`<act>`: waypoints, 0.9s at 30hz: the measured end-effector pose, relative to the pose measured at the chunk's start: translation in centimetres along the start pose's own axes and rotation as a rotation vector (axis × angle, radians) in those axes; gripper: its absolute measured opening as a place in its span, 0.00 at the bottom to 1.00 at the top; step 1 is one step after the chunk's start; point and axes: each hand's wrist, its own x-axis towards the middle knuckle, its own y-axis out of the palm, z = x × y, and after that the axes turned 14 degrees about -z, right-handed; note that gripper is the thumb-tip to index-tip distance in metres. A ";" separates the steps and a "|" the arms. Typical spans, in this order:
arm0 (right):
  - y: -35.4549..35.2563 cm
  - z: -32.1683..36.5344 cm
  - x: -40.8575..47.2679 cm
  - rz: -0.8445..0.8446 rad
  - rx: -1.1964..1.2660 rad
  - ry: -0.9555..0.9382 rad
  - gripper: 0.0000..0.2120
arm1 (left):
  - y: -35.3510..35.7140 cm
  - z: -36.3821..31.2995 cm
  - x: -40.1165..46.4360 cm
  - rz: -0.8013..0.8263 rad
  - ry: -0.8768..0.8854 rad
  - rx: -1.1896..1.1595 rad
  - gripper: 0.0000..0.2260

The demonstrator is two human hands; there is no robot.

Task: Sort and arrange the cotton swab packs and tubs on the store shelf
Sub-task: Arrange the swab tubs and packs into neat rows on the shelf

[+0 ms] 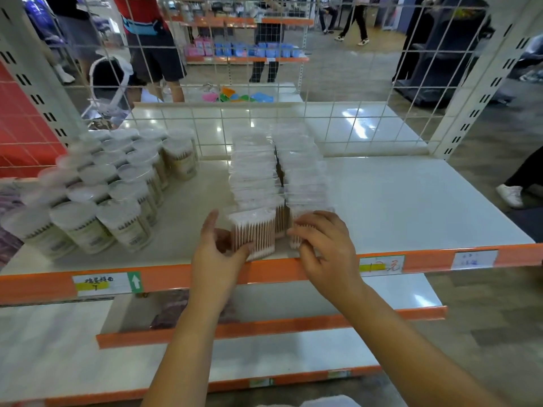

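Two rows of clear cotton swab packs (254, 174) run front to back in the middle of the white shelf (411, 201). My left hand (219, 248) cups the left side of the front pack of the left row (255, 233), thumb curled under its front. My right hand (323, 239) lies over the front pack of the right row (296, 227), fingers curled onto its face. Several round swab tubs (123, 183) with clear lids stand in rows at the shelf's left.
An orange price rail (164, 279) with labels edges the shelf front. A white wire grid (338, 124) backs the shelf. The shelf's right half is bare. Lower shelves (323, 292) stick out below. People stand and walk in the aisle behind.
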 end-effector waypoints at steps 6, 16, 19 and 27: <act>-0.7 2.4 0.1 0.103 0.072 0.228 0.15 | -1.9 -1.3 -0.1 0.079 -0.136 -0.238 0.09; -2.1 6.3 1.7 0.232 0.720 1.100 0.22 | -2.5 -4.0 -1.8 0.224 -0.276 -0.598 0.12; -2.6 6.7 1.9 0.190 0.759 1.140 0.21 | -2.6 -4.3 -2.3 0.245 -0.293 -0.619 0.14; -3.0 7.5 2.0 0.105 0.793 1.080 0.22 | -3.1 -4.5 -3.0 0.271 -0.321 -0.672 0.21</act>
